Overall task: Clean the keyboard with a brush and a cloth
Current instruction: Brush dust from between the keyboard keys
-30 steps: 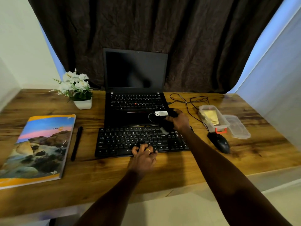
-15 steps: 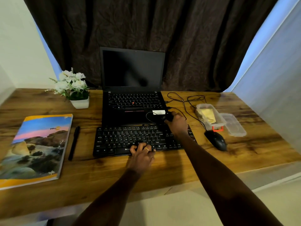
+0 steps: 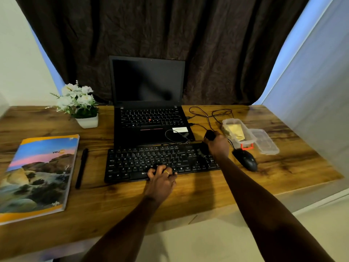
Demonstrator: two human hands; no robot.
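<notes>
The keyboard (image 3: 136,163) lay mid-surface (image 3: 283,167), toward the front edge. The left hand (image 3: 161,181) rested on the keyboard's front edge with its fingers bent onto the keys; whether it gripped could not be told. The right hand (image 3: 218,143), at the keyboard's back right corner, clutched a dark object (image 3: 209,134).

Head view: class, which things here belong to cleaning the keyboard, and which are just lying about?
For the job: keyboard; brush, gripped by the right hand; left hand, resting on the keyboard; tub with a yellow item, perhaps the cloth.
Lying about: laptop; book; pen; plant; mouse; lid.
</notes>
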